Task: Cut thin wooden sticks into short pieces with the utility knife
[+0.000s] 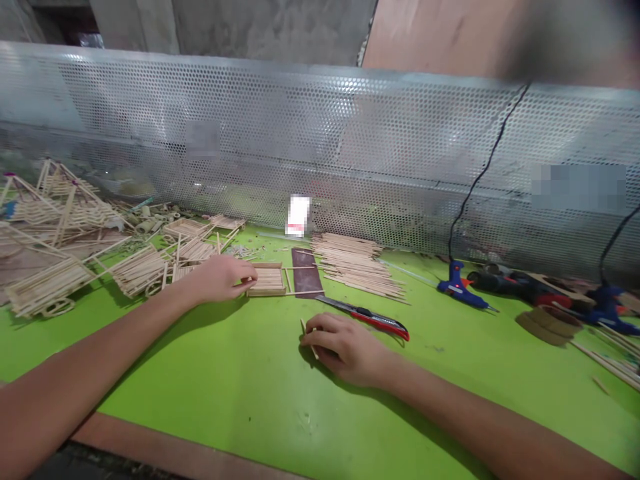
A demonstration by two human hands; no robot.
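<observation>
My left hand [220,279] has its fingers closed at the left end of a small cart-like frame of thin wooden sticks [270,280], which lies flat. Two of the frame's long sticks reach right onto a dark brown flat piece [306,270]. My right hand [347,348] pinches a short wooden stick [303,326] just above the green tabletop. Behind that hand lies a red and black utility knife [380,322], its blade out and pointing left. A pile of loose thin sticks [355,263] is spread beyond the knife.
Several stick-built models [55,267] crowd the left side. At right, a blue glue gun [463,287] with a hanging cord lies near a brown ring-shaped piece [549,325] and a second blue glue gun [613,310]. A perforated metal panel [260,133] borders the back.
</observation>
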